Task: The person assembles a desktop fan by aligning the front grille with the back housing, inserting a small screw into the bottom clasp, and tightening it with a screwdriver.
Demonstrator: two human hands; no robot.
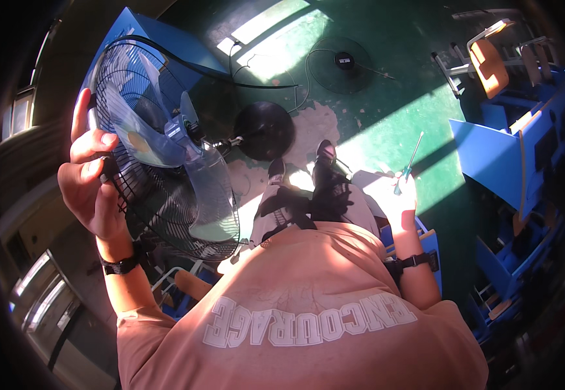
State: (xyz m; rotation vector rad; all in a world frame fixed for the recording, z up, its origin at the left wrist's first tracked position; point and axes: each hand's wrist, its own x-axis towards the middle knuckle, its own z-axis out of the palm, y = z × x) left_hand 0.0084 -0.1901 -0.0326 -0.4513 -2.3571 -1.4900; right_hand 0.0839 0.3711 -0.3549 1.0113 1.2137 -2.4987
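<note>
Left hand (90,175) is wrapped around the rim of the black wire fan guard (159,214), fingers curled over the edge, thumb up along the outside. The guard is on the pedestal fan, with the translucent blue blades (165,146) right behind the wires and the round black base (266,130) tipped out toward the green floor (386,123). So the whole fan looks held up at an angle, mostly by that one hand.

Biggest worry for me: the grip is only on thin wire at the rim. If the guard is loose or unclipped, it could slip or pop off and the fan head would swing or drop, base first, toward the shoes (321,159). Fingertips poking through the wires near the blades isn't great either, especially if the black power cord (256,81) trailing across the floor is plugged in somewhere; can't tell from here.

Over on the right, the right hand (404,188) is closed around a blue-handled screwdriver (410,162), shaft pointing up and away from the body. It's well apart from the fan, so any reach across means a pointed tip travelling over the lap. A second round base (342,63) lies farther out on the floor, also a trip hazard with the cord.
</note>
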